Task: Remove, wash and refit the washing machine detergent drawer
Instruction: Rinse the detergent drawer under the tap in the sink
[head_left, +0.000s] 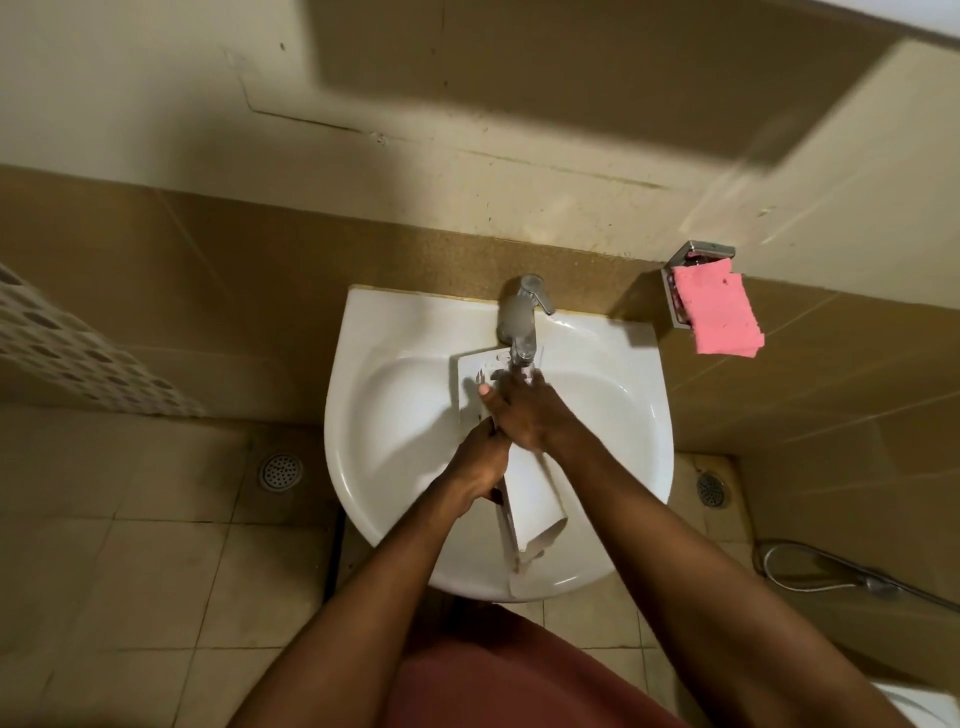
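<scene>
Drawer (530, 499) lengthwise, far end under tap (519, 317) (probably)

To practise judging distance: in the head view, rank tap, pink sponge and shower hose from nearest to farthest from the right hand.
1. tap, just beyond the right hand
2. pink sponge, on the right wall
3. shower hose, floor, far right
</scene>
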